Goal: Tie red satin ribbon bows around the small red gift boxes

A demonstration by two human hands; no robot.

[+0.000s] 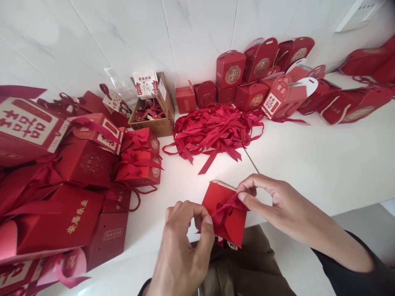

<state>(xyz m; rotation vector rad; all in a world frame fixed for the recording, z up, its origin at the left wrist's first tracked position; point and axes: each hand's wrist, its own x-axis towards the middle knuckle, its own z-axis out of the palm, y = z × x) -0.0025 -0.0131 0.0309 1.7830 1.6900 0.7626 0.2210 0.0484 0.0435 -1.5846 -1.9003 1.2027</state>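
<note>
A small red gift box (237,228) sits at the front edge of the white table, just in front of my body. A dark red ribbon (226,208) forms a bow on its top, and a twisted gold cord (222,183) shows at its far edge. On the right, my right hand (262,197) pinches one part of the ribbon between thumb and forefinger. From the left, my left hand (189,234) is closed in a pinch at the bow's other side; its fingertips partly hide the ribbon there.
Beyond the box lies a heap of loose red ribbons (212,131). A cardboard box (168,109) with cards and red pieces stands behind it, to the left. Stacked red gift boxes (92,164) crowd the left side. More boxes (257,96) line the wall at the back right.
</note>
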